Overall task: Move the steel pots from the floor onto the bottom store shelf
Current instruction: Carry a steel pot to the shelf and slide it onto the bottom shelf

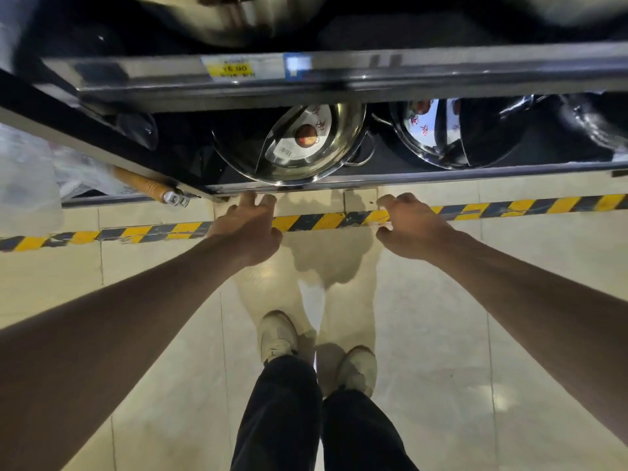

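Observation:
A steel pot (292, 144) with a lid and a red-stickered label sits on the bottom shelf (424, 178), just behind the shelf's front edge. A second steel pot (441, 130) stands to its right on the same shelf. My left hand (249, 226) hovers in front of the shelf edge below the first pot, fingers apart and holding nothing. My right hand (406, 226) is level with it to the right, fingers curled loosely apart, also holding nothing. Both hands are over the floor, apart from the pots.
A yellow-and-black hazard tape strip (316, 222) runs across the tiled floor under my hands. The upper shelf rail (339, 73) carries a yellow price tag (234, 68). A wooden handle (149, 186) sticks out at the left. My shoes (316, 348) stand below.

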